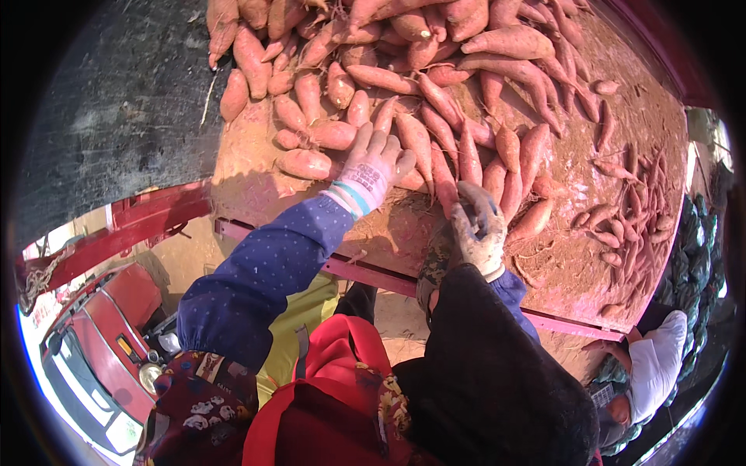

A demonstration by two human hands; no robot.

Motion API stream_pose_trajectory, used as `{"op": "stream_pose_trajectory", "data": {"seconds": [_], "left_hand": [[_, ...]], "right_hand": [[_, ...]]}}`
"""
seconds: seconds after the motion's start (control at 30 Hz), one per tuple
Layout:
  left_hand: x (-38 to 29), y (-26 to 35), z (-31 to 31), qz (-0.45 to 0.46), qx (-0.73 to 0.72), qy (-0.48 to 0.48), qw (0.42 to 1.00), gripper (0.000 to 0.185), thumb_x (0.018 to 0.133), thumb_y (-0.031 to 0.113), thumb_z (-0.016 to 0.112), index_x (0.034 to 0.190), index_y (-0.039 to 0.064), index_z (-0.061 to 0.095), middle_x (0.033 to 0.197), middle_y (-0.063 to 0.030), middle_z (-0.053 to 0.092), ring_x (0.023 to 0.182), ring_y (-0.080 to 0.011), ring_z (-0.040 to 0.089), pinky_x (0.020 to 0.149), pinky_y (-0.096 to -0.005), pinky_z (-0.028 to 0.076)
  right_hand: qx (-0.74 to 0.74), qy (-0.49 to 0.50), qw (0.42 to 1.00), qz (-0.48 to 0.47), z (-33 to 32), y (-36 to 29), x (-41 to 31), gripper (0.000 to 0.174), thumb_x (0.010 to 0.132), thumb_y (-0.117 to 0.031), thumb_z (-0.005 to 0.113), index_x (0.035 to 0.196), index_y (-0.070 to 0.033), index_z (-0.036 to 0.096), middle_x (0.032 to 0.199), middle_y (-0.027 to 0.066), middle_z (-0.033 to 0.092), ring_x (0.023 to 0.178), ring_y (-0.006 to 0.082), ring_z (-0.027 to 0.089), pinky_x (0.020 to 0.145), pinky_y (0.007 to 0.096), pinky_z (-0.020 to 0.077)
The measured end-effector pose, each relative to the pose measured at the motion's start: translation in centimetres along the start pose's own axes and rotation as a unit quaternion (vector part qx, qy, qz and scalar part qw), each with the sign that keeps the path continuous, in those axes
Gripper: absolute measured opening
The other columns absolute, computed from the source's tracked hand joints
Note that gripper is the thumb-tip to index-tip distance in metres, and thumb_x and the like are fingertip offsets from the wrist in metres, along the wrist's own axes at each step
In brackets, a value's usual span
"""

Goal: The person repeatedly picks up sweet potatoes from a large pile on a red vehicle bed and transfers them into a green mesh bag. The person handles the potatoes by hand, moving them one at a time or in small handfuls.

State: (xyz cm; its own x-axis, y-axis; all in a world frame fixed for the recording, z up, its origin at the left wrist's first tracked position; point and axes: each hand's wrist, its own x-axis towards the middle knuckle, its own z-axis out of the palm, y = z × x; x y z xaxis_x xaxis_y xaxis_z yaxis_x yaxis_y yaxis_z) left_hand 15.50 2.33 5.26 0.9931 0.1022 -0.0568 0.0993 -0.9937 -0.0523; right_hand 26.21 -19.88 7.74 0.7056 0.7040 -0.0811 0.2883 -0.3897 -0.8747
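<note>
My left hand [373, 166], in a pale glove with a striped cuff and printed writing, reaches over the front of a pile of sweet potatoes [415, 143]. Its fingers rest among the roots, beside one plump sweet potato [306, 164]; whether they grip one is hidden. My right hand [482, 230] wears a soil-stained grey and white glove. Its bent fingers and thumb stand apart, with no root visible between them. The fingertips are close to the lower end of a long sweet potato [444, 180]. Another sweet potato [531, 220] lies just right of that hand.
The roots lie on a soil-covered platform [571, 256] with a pink metal edge [373, 274]. Small thin sweet potatoes [632, 215] form a separate heap at right. A dark panel [134, 116] adjoins at left. A red vehicle [108, 343] stands below; another person [658, 361] bends at lower right.
</note>
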Motion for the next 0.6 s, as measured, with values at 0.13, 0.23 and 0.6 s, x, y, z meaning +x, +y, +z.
{"op": "stream_pose_trajectory", "data": {"seconds": [0.13, 0.23, 0.6], "left_hand": [[1.1, -2.6, -2.1, 0.035, -0.09, -0.032, 0.995, 0.049, 0.074, 0.036, 0.078, 0.115, 0.013, 0.065, 0.111, -0.0138, 0.067, 0.114, -0.0358, 0.059, 0.113, -0.0564, 0.031], [-1.2, -1.9, -5.7, -0.182, -0.418, 0.017, 0.89, 0.065, 0.072, 0.041, 0.086, 0.122, 0.006, 0.062, 0.111, -0.0183, 0.068, 0.105, -0.0344, 0.066, 0.097, -0.0488, 0.051], [0.0, 7.4, -6.0, 0.029, -0.358, 0.101, 0.928, 0.056, 0.084, 0.009, 0.075, 0.136, -0.003, 0.057, 0.129, -0.0209, 0.064, 0.121, -0.0345, 0.06, 0.108, -0.0425, 0.044]], "right_hand": [[0.267, -0.056, 0.942, 0.198, -0.7, 0.3, -1.5, 0.033, 0.097, -0.01, 0.065, 0.127, 0.002, 0.065, 0.116, 0.0092, 0.069, 0.111, 0.0166, 0.063, 0.098, 0.0312, 0.0491], [0.398, -0.054, 0.882, 0.245, -2.0, -0.7, -1.5, 0.042, 0.098, -0.012, 0.065, 0.137, 0.002, 0.058, 0.125, 0.0081, 0.064, 0.118, 0.0142, 0.058, 0.103, 0.0295, 0.0463], [0.704, 0.197, 0.659, 0.177, -8.3, 5.2, -8.0, 0.061, 0.095, -0.031, 0.068, 0.143, 0.0, 0.049, 0.127, 0.0154, 0.064, 0.114, 0.0275, 0.064, 0.099, 0.0426, 0.051]]}}
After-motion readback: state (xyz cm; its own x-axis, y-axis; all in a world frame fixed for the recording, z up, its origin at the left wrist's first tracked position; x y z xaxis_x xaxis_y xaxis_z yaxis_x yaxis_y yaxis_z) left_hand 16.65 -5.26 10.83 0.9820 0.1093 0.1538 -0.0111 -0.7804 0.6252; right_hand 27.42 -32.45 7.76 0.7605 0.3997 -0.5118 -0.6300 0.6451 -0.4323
